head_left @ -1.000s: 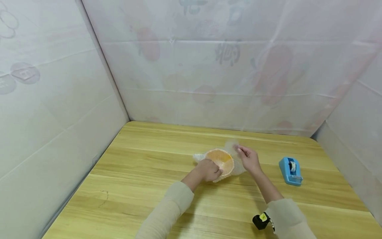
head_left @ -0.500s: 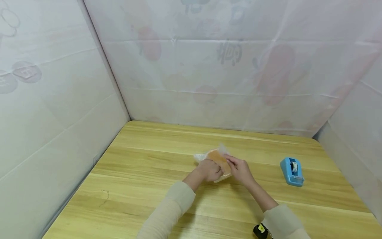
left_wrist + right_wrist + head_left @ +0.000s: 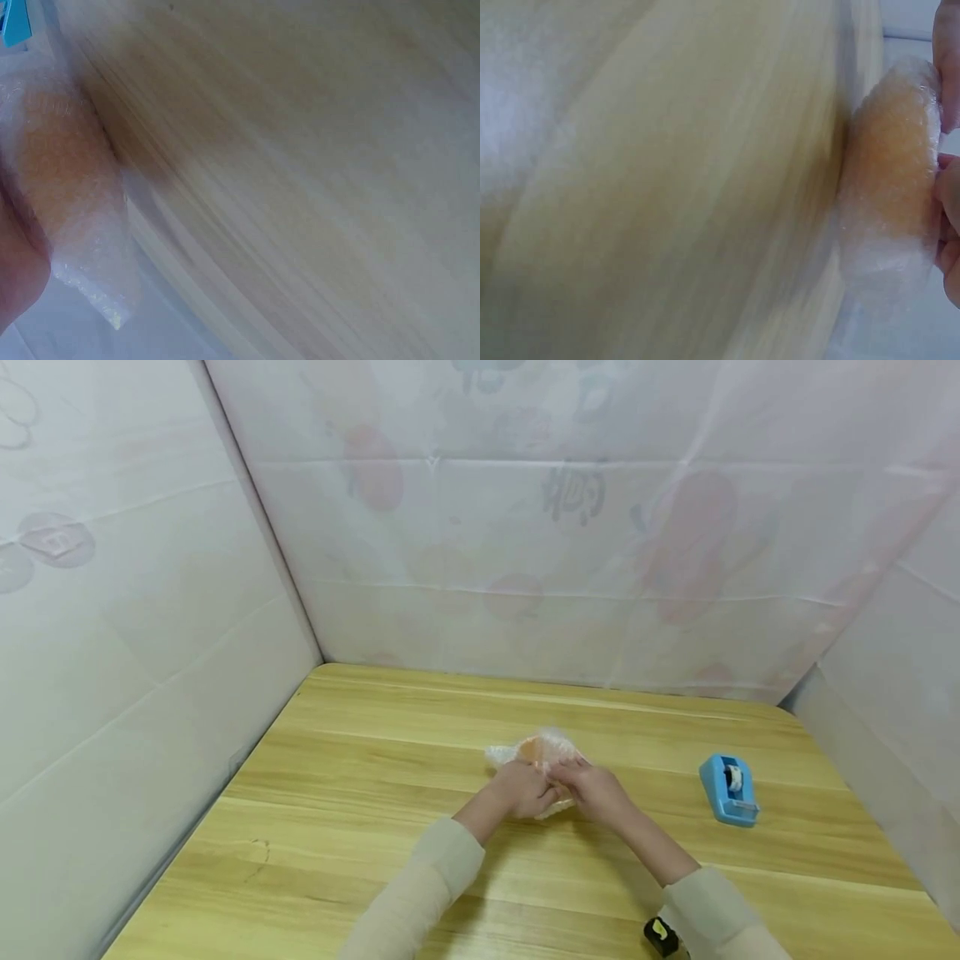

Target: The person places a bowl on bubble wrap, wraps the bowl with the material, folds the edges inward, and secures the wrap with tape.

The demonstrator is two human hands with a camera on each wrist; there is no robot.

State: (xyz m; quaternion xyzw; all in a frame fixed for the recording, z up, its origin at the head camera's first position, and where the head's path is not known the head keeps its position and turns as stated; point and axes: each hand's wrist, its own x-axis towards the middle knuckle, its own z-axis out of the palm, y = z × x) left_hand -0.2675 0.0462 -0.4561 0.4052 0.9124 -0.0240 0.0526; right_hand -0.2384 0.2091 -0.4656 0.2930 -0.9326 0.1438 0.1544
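Note:
An orange bowl (image 3: 529, 750) stands on the table, its outside covered by clear bubble wrap (image 3: 557, 747). With curled fingers, my left hand (image 3: 519, 788) holds the bubble wrap down over the near left rim. My right hand (image 3: 594, 787) pinches a flap of the wrap and has it folded over the bowl's right rim, the fingertips close to the left hand. Through the wrap, the bowl's orange side (image 3: 894, 154) shows in the right wrist view. A corner of bubble wrap (image 3: 97, 289) sticks out past the bowl in the left wrist view. Both hands hide much of the bowl's inside.
A blue tape dispenser (image 3: 731, 792) with a roll of tape stands to the right on the wooden table (image 3: 345, 810). Near the right sleeve lies a black tape measure (image 3: 660, 935) with a yellow label. Pale cloth walls (image 3: 465, 560) enclose the table's back and sides.
My right hand has moved left and inward, bringing the bubble wrap flap from the bowl's right side over its rim towards the left hand. The left hand has stayed in place.

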